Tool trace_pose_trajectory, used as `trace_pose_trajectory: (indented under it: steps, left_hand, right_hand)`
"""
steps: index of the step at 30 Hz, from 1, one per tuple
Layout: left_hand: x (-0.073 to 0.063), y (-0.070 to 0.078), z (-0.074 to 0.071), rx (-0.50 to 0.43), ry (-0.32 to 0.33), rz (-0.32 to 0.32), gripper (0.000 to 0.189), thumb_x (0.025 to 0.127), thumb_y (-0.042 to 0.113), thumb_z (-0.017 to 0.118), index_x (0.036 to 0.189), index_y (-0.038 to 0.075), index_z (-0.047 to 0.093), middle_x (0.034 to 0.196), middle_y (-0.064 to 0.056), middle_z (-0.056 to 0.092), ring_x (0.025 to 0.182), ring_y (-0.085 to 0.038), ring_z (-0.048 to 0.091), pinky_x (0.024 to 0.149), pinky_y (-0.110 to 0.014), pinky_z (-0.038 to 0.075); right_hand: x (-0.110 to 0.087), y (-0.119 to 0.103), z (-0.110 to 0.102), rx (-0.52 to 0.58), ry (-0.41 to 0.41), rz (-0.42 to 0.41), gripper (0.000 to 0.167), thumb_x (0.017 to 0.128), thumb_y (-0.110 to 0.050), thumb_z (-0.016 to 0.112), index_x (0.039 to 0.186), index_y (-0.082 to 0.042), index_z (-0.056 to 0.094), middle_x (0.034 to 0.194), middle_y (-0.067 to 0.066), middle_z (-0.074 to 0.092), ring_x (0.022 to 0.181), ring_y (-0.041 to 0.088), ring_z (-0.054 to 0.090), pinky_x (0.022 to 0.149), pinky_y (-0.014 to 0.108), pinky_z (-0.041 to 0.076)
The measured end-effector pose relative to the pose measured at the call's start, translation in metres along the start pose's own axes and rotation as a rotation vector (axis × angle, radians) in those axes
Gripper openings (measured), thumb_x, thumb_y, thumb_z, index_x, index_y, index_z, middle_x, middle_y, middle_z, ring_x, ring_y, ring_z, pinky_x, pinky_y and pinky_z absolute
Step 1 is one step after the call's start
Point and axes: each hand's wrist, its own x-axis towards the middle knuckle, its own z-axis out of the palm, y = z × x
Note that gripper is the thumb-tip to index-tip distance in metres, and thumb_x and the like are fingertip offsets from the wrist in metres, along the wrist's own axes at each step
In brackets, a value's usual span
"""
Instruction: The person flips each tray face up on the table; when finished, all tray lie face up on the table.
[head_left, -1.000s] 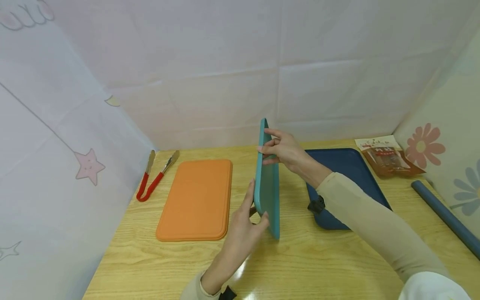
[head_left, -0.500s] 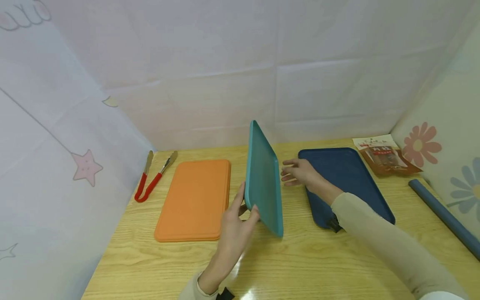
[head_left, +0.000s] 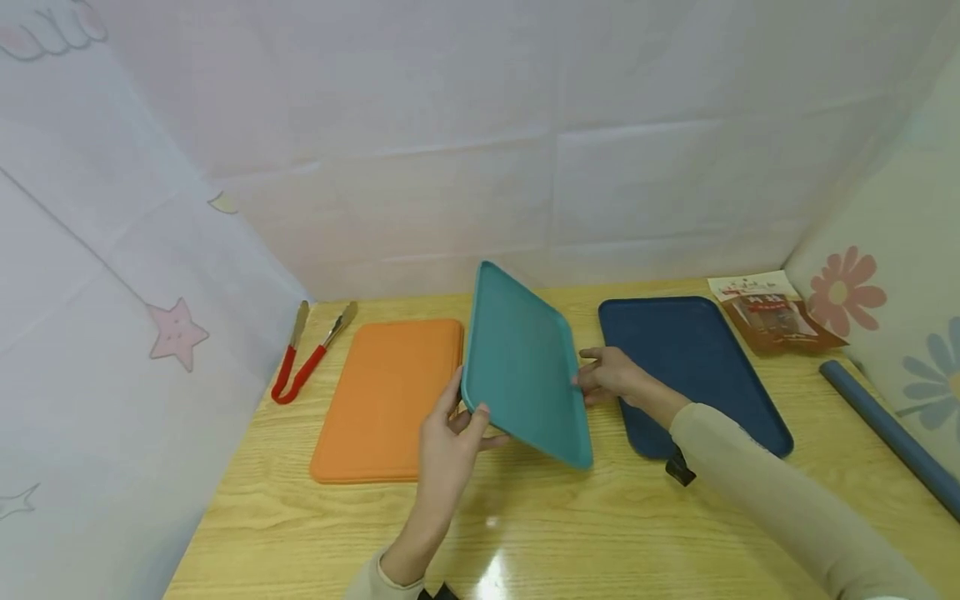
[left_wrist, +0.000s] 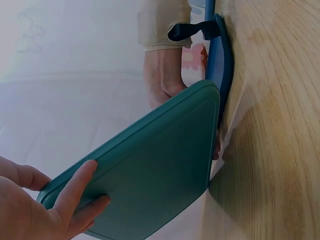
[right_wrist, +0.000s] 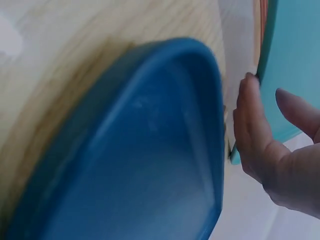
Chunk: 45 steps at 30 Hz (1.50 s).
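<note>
Table fills lower frame. Teal tray is tilted up mid-frame, btwn navy tray ctr-right & orange board ctr-left. My L hand pinches its lower-left corner, thumb on face, fingers behind; my R hand, fingers fairly straight, thumb apart, touches its right edge.

Left fingers pinched, right fingers nearly straight

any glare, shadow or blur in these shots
Head view: glare on the wooden table at the picture's bottom; left wrist view: pale backdrop washed out toward the upper left, shadow on the table beside the teal tray; right wrist view: blue tray and table look soft, bright patch at the left edge.
</note>
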Motion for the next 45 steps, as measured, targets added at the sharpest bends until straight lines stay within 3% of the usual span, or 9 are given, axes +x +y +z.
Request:
trace_pose_trajectory:
  steps: [4,9,12,20,25,29,34,41,45]
  left_hand:
    - [0.004,-0.001,-0.004,-0.024,-0.019,-0.021,0.056,0.101,0.013,0.052,0.151,0.002,0.028,0.145,-0.021,0.04,0.106,-0.036,0.063,0.071,-0.04,0.058]
    - [0.016,-0.002,-0.013,-0.097,-0.061,-0.056,0.048,0.104,0.028,0.045,0.147,0.007,0.039,0.133,-0.021,0.054,0.102,-0.033,0.065,0.071,-0.043,0.058]
    - [0.028,-0.004,-0.019,-0.103,-0.079,-0.124,0.047,0.103,0.029,0.047,0.145,0.01,0.043,0.127,-0.019,0.058,0.097,-0.03,0.067,0.067,-0.041,0.059]
    - [0.064,-0.019,-0.035,-0.06,-0.162,-0.321,0.054,0.101,0.029,0.052,0.15,0.012,0.035,0.137,-0.014,0.051,0.095,-0.027,0.066,0.065,-0.038,0.059]
    - [0.084,-0.03,-0.046,0.049,-0.189,-0.387,0.05,0.1,0.022,0.056,0.146,0.009,0.042,0.128,-0.018,0.056,0.083,-0.022,0.065,0.056,-0.032,0.057]
    - [0.094,-0.037,-0.052,0.141,-0.221,-0.429,0.047,0.099,0.018,0.056,0.144,0.007,0.045,0.128,-0.019,0.057,0.081,-0.022,0.064,0.059,-0.034,0.058]
    - [0.107,-0.047,-0.055,0.203,-0.278,-0.463,0.047,0.1,0.015,0.055,0.144,0.003,0.043,0.123,-0.02,0.058,0.077,-0.022,0.065,0.062,-0.037,0.059]
    - [0.122,-0.056,-0.053,0.319,-0.313,-0.501,0.042,0.101,0.012,0.05,0.142,0.0,0.046,0.099,-0.022,0.065,0.073,-0.026,0.067,0.062,-0.04,0.059]
    - [0.127,-0.06,-0.049,0.387,-0.328,-0.488,0.039,0.101,0.007,0.047,0.138,-0.005,0.048,0.094,-0.023,0.066,0.071,-0.03,0.068,0.064,-0.044,0.059]
  right_hand:
    - [0.002,0.004,-0.005,-0.012,0.021,0.006,0.077,0.09,0.0,0.065,0.152,0.004,0.018,0.138,0.035,0.04,0.107,0.037,0.061,0.072,0.039,0.059]
    - [0.002,0.008,-0.013,-0.053,0.037,-0.005,0.072,0.088,0.004,0.065,0.149,0.004,0.028,0.129,0.033,0.045,0.095,0.029,0.066,0.068,0.038,0.059]
    - [0.0,0.01,-0.017,-0.06,0.032,-0.006,0.07,0.087,0.005,0.065,0.148,0.004,0.031,0.122,0.03,0.049,0.088,0.026,0.067,0.066,0.039,0.059]
    - [-0.006,0.014,-0.024,-0.095,0.009,-0.012,0.068,0.087,0.004,0.066,0.147,0.005,0.034,0.111,0.025,0.052,0.081,0.023,0.066,0.064,0.04,0.059]
    - [-0.007,0.014,-0.03,-0.079,0.014,-0.029,0.069,0.087,0.005,0.065,0.147,0.006,0.032,0.122,0.033,0.049,0.089,0.026,0.066,0.065,0.041,0.059]
    - [-0.008,0.016,-0.033,-0.056,0.022,-0.025,0.071,0.086,0.005,0.065,0.148,0.008,0.029,0.13,0.037,0.044,0.094,0.029,0.066,0.067,0.041,0.059]
    - [-0.006,0.015,-0.037,-0.049,0.046,-0.016,0.07,0.087,0.007,0.062,0.147,0.009,0.027,0.13,0.037,0.046,0.094,0.03,0.067,0.069,0.041,0.059]
    - [0.002,0.008,-0.042,-0.081,0.061,-0.022,0.07,0.087,0.007,0.063,0.148,0.007,0.028,0.131,0.036,0.046,0.095,0.031,0.066,0.07,0.039,0.059]
    - [0.007,0.003,-0.044,-0.118,0.066,-0.034,0.069,0.086,0.007,0.063,0.147,0.008,0.03,0.122,0.033,0.054,0.089,0.029,0.066,0.067,0.039,0.059]
